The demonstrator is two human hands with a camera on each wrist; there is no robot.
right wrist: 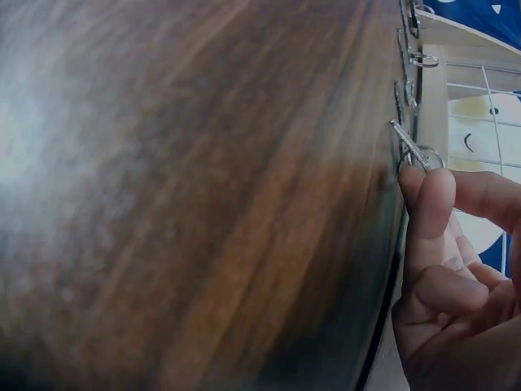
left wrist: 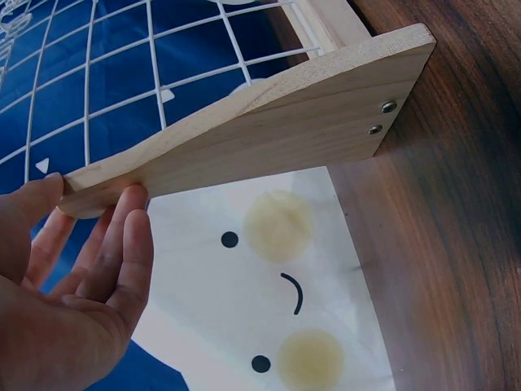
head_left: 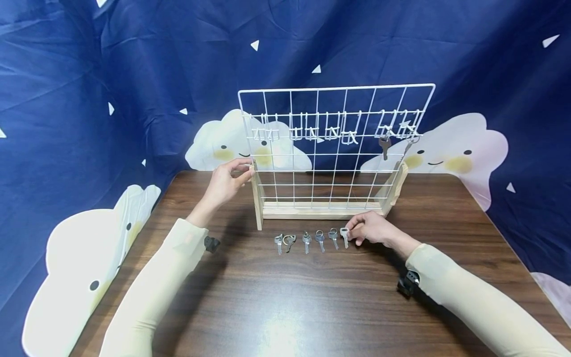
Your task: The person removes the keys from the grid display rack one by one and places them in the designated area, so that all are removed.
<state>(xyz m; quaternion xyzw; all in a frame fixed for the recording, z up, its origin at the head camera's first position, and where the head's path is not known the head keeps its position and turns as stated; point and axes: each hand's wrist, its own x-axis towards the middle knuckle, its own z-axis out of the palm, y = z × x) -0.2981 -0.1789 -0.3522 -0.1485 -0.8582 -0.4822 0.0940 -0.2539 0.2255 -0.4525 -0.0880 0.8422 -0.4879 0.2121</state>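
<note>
My left hand [head_left: 223, 183] grips the upper end of the wooden side panel [left wrist: 269, 122] on the left of a white wire grid stand, thumb on one face and fingers on the other. At the right end of a row of keys, my right hand [head_left: 372, 228] pinches a silver key [head_left: 345, 237] between thumb and forefinger. In the right wrist view the key [right wrist: 407, 142] tilts up from the fingertips, its ring partly behind them. The other keys [head_left: 320, 238] in the row lie on the table in front of the stand, each with a ring.
White wire hooks [head_left: 332, 132] hang along the upper grid [head_left: 312, 154]. Toward the right side, a dark key [head_left: 385, 147] and another key [head_left: 407, 148] hang from hooks. The stand's wooden base bar [head_left: 312, 210] rests on the brown table [head_left: 250, 297]. Behind stands a blue cloth [head_left: 178, 59].
</note>
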